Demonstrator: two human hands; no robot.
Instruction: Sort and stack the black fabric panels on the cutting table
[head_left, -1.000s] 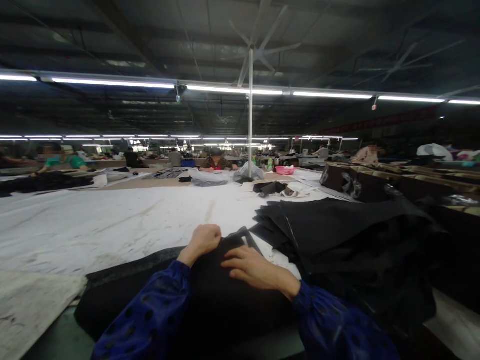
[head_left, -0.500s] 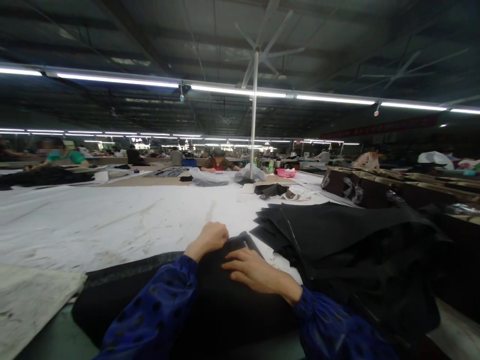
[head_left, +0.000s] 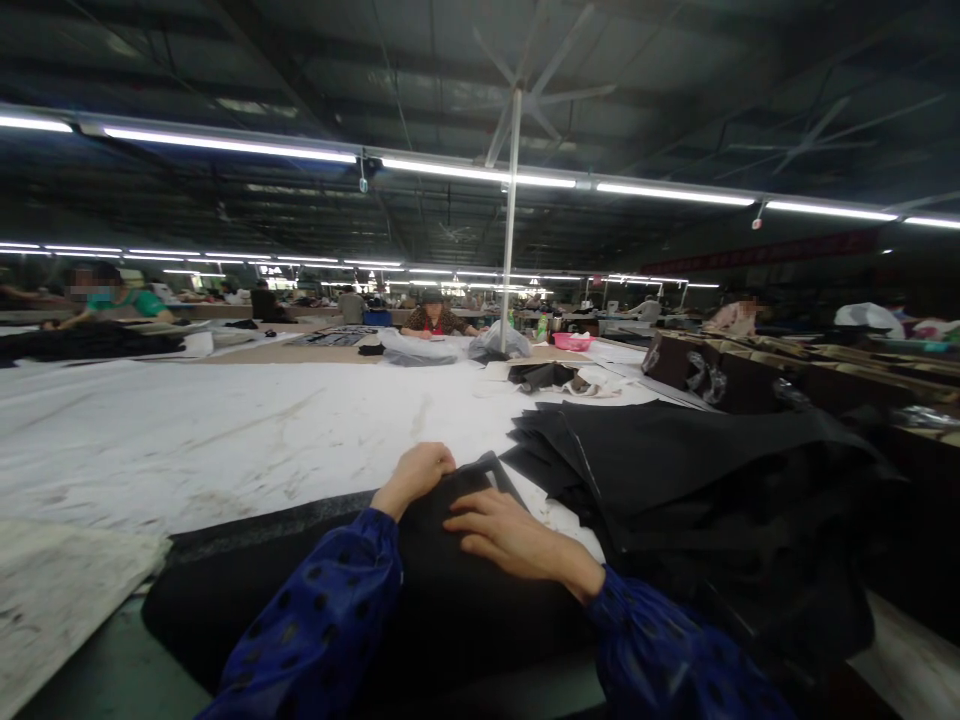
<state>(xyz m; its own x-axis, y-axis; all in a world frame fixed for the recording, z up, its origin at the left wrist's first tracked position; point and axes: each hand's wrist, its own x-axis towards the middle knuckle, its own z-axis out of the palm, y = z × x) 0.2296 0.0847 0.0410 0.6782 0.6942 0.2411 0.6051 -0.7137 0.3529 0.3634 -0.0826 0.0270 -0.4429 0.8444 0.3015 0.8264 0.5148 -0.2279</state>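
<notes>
A large piece of black fabric [head_left: 480, 610] lies across the near edge of the white-covered table. My left hand [head_left: 417, 476] is closed at the fabric's far edge, its fingertips pinching that edge. Just to the right, my right hand [head_left: 514, 535] rests on the same fabric, palm down with fingers stretched out and a little apart. Beyond those fingers, a small pale strip [head_left: 491, 480] shows near the fabric's far corner. Both forearms are in blue dotted sleeves, which cover part of the cloth.
A stack of black fabric pieces [head_left: 675, 470] lies at the right. White sheeting [head_left: 247, 410] covers the table, and a stained pale sheet [head_left: 67, 600] lies at the near left. Farther back are a pole [head_left: 511, 220], a pink basin [head_left: 572, 342] and several co-workers.
The far corner of the black fabric sits slightly higher, and more of the pale strip shows. Both hands stay almost in the same place. The camera view has shifted slightly.
</notes>
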